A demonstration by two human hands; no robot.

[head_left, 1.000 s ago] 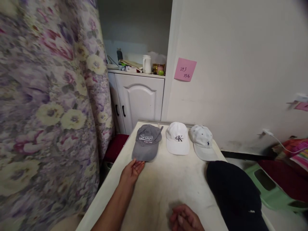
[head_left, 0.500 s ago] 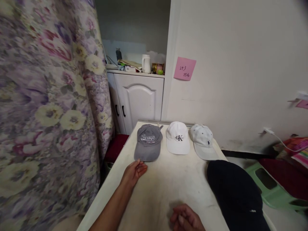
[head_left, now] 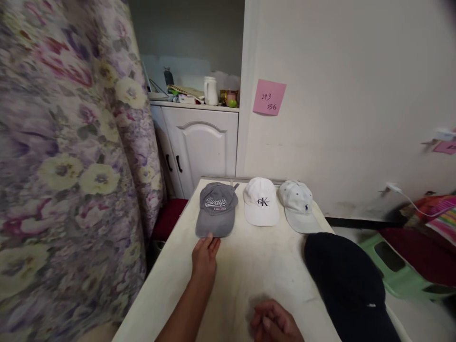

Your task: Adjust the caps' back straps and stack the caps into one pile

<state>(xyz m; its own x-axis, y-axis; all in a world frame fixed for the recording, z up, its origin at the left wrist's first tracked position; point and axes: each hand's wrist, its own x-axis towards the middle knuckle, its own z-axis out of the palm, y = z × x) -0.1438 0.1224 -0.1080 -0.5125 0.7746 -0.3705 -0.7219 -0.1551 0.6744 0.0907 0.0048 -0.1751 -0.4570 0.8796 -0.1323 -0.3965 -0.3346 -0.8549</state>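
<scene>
Three caps lie in a row at the far end of a cream table (head_left: pixel 249 270): a grey cap (head_left: pixel 215 209) with script lettering, a white cap (head_left: pixel 261 208) with a black logo, and a pale cap (head_left: pixel 298 205). My left hand (head_left: pixel 204 252) reaches forward with fingers extended, its fingertips at the brim of the grey cap. My right hand (head_left: pixel 275 323) rests on the table near the bottom edge, fingers loosely curled, with nothing visible in it. A large black cloth item (head_left: pixel 347 285) lies on the table's right side.
A floral curtain (head_left: pixel 67 156) hangs close on the left. Behind the table stand a white cabinet (head_left: pixel 199 142) with clutter on top and a white wall with a pink note (head_left: pixel 269 97). A green stool (head_left: pixel 402 270) and a charger cable are at the right.
My left hand has shifted a little to the right along the grey cap's brim. The view has swung slightly. My right hand has stayed put.
</scene>
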